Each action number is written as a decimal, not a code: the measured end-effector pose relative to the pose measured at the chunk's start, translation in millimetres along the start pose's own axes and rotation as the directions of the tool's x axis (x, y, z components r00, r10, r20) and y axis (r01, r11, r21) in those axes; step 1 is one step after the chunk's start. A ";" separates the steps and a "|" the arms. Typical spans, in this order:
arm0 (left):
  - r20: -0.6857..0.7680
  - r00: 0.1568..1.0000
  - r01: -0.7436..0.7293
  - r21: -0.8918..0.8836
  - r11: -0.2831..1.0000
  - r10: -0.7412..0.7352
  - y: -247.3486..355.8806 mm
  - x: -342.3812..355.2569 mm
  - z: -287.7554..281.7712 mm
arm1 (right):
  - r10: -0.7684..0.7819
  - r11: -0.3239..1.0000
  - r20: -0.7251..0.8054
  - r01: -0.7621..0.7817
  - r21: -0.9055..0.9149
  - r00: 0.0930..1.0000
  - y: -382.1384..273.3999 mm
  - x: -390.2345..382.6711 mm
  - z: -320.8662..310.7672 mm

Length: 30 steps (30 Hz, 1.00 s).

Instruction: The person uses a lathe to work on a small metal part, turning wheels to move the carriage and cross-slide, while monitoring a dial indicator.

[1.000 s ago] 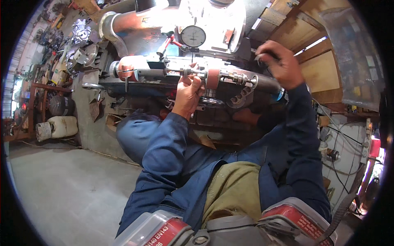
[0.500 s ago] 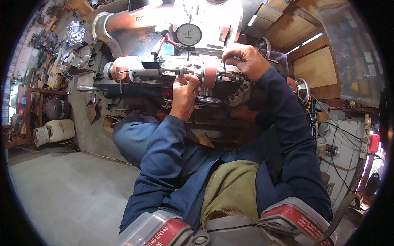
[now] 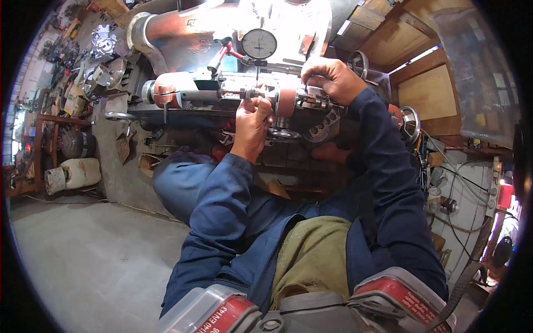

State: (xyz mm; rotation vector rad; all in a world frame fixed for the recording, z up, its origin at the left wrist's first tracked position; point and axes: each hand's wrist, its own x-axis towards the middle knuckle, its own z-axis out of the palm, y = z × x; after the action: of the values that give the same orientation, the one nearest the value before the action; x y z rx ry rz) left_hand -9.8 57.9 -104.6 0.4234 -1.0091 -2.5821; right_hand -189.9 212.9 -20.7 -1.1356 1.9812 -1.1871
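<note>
A steel shaft (image 3: 230, 95) lies across the machine between a red-brown left mount (image 3: 165, 91) and a red-brown middle block (image 3: 285, 101). My left hand (image 3: 252, 125) grips the shaft from below, just left of that block, its fingers closed round it. A dial gauge (image 3: 259, 43) on a red jointed arm (image 3: 221, 54) stands above, its stem reaching down beside those fingers. My right hand (image 3: 333, 82) is closed in a pinch on a small thin tool (image 3: 306, 87), over the fittings right of the block. The tool's lower end is too small to make out.
A large machine body (image 3: 183, 30) spans the back. Handwheels (image 3: 410, 125) sit at its ends, a plate with holes (image 3: 318, 127) below. Machine parts (image 3: 102, 44) and plastic jugs (image 3: 78, 173) lie at left; wooden panels (image 3: 422, 94) and cables (image 3: 466, 177) are at right.
My right hand has come leftward from a raised position at the right to the fittings beside the middle block. My left hand stays on the shaft.
</note>
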 end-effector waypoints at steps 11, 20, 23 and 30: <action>0.010 1.000 -0.005 0.039 0.999 0.004 -2.6 3.1 -3.2 | -0.192 0.897 -0.082 0.141 -0.420 0.978 -37.4 -11.8 6.6; -0.026 0.999 -0.022 0.036 0.999 0.023 -2.1 2.8 -1.1 | -0.175 0.860 -0.059 0.124 -0.496 0.983 -40.7 -10.1 8.9; 0.003 1.000 -0.021 0.040 0.999 0.021 -1.8 2.2 -0.4 | -0.218 0.756 -0.100 0.103 -0.647 0.971 -42.6 -11.1 15.4; -0.031 1.000 0.005 0.058 0.998 -0.003 1.7 -1.2 1.7 | -0.129 0.645 -0.125 -0.012 -0.764 0.984 -47.6 -5.9 23.8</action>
State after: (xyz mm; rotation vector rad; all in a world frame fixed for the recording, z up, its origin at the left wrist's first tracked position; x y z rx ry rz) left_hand -9.0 58.3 -102.0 0.4785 -1.0753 -2.5472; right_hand -150.3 196.3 11.2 -1.5305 2.7145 -0.4228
